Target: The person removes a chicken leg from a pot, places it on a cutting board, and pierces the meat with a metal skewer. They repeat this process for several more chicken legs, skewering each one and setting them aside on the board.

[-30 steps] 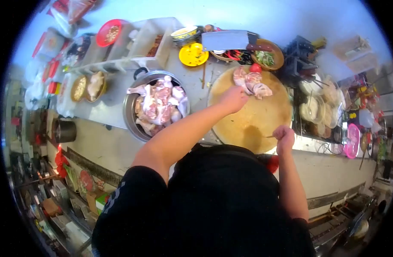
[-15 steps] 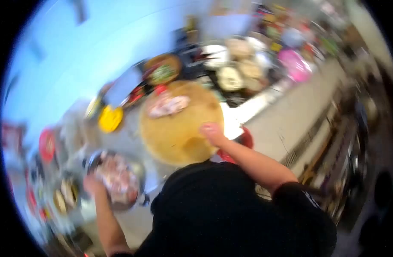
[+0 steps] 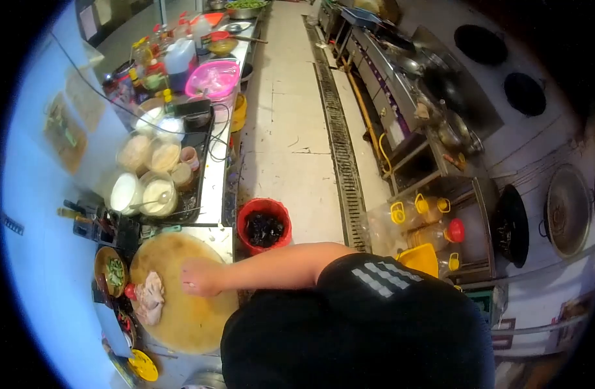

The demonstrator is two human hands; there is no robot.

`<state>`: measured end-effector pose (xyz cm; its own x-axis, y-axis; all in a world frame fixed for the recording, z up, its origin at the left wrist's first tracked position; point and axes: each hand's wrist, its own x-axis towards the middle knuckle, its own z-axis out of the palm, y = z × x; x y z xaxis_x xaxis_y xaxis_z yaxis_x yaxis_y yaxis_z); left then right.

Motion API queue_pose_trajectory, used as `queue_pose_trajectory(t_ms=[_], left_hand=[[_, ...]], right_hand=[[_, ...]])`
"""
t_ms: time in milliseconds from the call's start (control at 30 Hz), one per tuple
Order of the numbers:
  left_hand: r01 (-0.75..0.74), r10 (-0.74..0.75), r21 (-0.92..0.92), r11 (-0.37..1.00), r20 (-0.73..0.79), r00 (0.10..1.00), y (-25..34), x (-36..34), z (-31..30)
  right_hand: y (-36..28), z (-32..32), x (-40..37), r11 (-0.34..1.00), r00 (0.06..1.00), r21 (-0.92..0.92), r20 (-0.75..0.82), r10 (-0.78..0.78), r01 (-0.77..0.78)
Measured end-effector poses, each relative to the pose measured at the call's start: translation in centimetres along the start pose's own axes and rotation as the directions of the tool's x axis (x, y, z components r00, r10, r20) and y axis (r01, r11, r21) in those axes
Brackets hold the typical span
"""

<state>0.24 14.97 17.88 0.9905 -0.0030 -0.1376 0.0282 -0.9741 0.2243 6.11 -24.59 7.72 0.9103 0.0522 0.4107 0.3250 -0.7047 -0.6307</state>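
My right hand is over the right part of a round, yellowish chopping board. Its fingers are curled closed, and what they hold, if anything, is hidden. A pale raw piece of poultry lies on the board's left side, a short way from the hand. Against its left edge is a small red thing. My left hand is out of view. At the bottom edge, part of a metal basin shows.
Tubs of powders and a pink basin stand along the counter. On the floor beside it is a red bucket lined with black plastic. A floor drain grate runs between counter and stoves; large plastic jugs stand right.
The view has swung to the right, bringing the aisle and stoves into sight. My left hand and most of the metal basin of raw meat have left the view. My right hand remains closed.
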Motion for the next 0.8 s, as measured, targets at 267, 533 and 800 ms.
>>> queue_pose_trajectory(t_ms=[267, 533, 800], left_hand=[[-0.21, 0.304, -0.608, 0.766, 0.054, 0.951, 2.9, 4.3, -1.7], [-0.509, 0.5, -0.054, 0.859, -0.125, 0.857, 6.9, 8.9, 19.5], [-0.407, 0.394, -0.084, 0.91, -0.136, 0.909, 8.9, 4.4, 19.0]], right_hand=[[-0.3, 2.1, -1.2, 0.997, 0.962, -0.07, 0.273, -0.01, 0.031], [3.0, 2.5, -3.5, 0.912, 0.914, -0.083, -0.019, -0.405, 0.402], [-2.2, -1.1, 1.2, 0.47, 0.759, 0.622, 0.352, 0.547, -0.627]])
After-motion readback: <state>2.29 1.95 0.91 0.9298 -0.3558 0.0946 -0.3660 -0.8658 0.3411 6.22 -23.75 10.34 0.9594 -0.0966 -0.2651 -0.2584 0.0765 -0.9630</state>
